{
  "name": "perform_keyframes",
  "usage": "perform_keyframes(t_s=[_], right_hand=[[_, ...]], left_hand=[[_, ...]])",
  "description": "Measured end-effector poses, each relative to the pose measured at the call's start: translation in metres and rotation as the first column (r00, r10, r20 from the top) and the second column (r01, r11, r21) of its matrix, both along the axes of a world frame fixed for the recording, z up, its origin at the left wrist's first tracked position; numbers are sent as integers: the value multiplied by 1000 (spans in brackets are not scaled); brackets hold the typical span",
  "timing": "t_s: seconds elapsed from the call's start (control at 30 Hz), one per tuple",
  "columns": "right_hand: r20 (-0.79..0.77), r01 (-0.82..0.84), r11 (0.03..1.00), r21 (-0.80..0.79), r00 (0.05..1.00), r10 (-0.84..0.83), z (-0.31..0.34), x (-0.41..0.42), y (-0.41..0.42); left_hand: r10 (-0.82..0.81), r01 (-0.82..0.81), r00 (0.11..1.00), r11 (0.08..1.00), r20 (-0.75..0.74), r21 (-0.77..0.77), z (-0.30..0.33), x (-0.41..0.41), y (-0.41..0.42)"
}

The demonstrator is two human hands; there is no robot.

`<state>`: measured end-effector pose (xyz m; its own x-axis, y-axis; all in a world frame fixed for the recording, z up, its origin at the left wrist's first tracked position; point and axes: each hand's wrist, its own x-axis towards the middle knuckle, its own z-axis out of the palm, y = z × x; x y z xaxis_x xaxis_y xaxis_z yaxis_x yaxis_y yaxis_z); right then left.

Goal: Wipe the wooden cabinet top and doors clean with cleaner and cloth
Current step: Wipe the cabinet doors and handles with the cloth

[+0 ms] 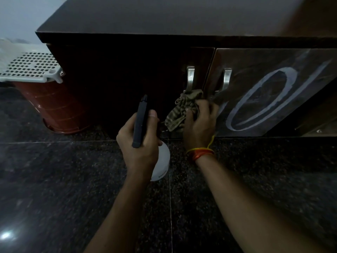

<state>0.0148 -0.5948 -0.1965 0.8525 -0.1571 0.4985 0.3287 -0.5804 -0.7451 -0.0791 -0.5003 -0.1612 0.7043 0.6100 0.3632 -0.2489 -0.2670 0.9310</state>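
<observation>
A dark wooden cabinet fills the upper view, with its flat top and two doors below. The left door is very dark; the right door carries a pale oval mark. Each door has a metal handle. My left hand grips a spray bottle with a white body and a black sprayer head, its nozzle aimed at the left door. My right hand grips a crumpled olive striped cloth and holds it just below the two handles, at the gap between the doors.
A reddish-brown bin with a white perforated lid stands on the floor left of the cabinet. Dark speckled floor tiles lie under my arms. An orange and yellow thread band circles my right wrist.
</observation>
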Motion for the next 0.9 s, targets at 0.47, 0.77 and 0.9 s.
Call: perform_keyframes(t_s=[0.47, 0.77, 0.9], right_hand=[[-39, 35, 996, 87, 999, -31, -8, 3, 8], [-237, 126, 980, 151, 967, -88, -32, -1, 9], [-190, 157, 966, 204, 975, -118, -30, 1, 17]], left_hand=[[-31, 30, 999, 999, -9, -22, -12, 2, 4], [-11, 11, 997, 1000, -82, -6, -30, 3, 13], [5, -2, 994, 1000, -109, 27, -33, 4, 13]])
